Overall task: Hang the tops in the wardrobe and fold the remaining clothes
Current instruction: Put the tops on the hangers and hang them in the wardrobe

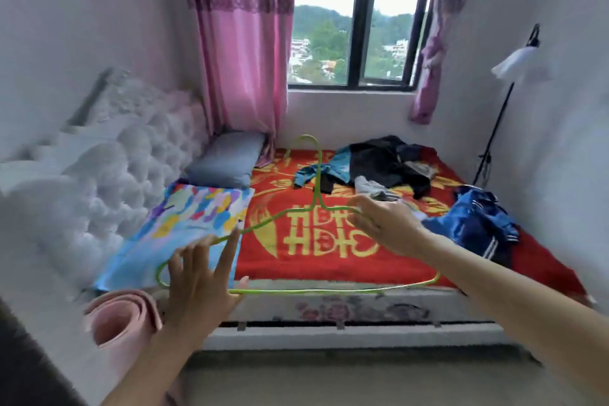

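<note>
The step in hand looks like readying the green hanger (316,291) for a top, and the grip is what decides how well it goes. The left hand (201,277) is spread nearly flat, its fingers straight across the hanger's sloping shoulder and the thumb pressing the bottom bar, so it steadies the wire more than it clasps it. The right hand (385,227) sits at the other shoulder, close by the neck, and its fingers seem to curl round the wire there, though blur makes the hold hard to read. The hanger hangs in the air between the two hands, hook pointing up and away from them, above the near edge of the bed (329,260). The clothes lie beyond the hands: a dark and teal heap (379,161) ahead of the right hand's fingertips, a small grey piece (372,188) just past them, and a blue striped garment (478,227) off to that hand's outer side. It would be best to pass the hanger wholly to one hand, held near the neck so it cannot swing, and free the other to lift a single top by its collar. Pulling from the middle of the heap would likely drag its neighbours along. The wardrobe is not in view.
</note>
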Demonstrator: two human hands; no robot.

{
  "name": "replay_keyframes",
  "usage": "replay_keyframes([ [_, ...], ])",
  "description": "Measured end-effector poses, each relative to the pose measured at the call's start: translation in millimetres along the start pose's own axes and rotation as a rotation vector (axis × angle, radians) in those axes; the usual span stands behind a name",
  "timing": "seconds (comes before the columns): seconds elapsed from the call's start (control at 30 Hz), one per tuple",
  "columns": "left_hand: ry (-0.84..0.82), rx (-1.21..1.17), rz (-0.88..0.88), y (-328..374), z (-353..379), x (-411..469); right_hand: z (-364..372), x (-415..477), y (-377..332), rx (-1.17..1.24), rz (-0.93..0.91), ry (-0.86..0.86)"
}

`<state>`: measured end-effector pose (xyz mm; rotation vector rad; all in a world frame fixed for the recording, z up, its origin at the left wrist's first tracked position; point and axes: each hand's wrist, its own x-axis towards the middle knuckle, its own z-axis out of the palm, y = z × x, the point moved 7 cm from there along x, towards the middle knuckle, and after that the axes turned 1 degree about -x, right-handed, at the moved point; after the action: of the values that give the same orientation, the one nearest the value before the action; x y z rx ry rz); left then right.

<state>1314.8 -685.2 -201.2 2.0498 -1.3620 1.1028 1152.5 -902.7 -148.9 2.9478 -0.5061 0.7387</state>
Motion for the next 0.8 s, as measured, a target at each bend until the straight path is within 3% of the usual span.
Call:
replay_keyframes([
  [0.13, 0.019, -0.09, 0.12, 84.7, 76.6, 27.2, 23.7, -33.8, 91.1, 0.309, 0.269, -0.159],
  [0.37, -0.079, -0.239, 0.249, 230.0, 190.8, 47.1, 35.2, -96.6, 244.5, 0.771, 0.64, -0.092],
  [0.43, -0.144, -0.272, 0.282, 265.3, 215.4, 51.0, 47.0, -111.5, 270.1, 0.883, 0.705, -0.144],
  [0.53, -0.278, -0.284, 0.306, 302.4, 253.8, 55.1, 69.7, -133.8, 301.9, 0.928, 0.775, -0.24],
  [0.7, -0.621, -0.285, 0.376, 341.9, 330.9, 54.1, 98.0, -157.4, 363.1, 0.872, 0.927, -0.236],
  [0.8, -0.712, -0.299, 0.404, 361.6, 374.5, 63.5, 106.0, -158.2, 404.5, 0.768, 0.974, -0.211],
])
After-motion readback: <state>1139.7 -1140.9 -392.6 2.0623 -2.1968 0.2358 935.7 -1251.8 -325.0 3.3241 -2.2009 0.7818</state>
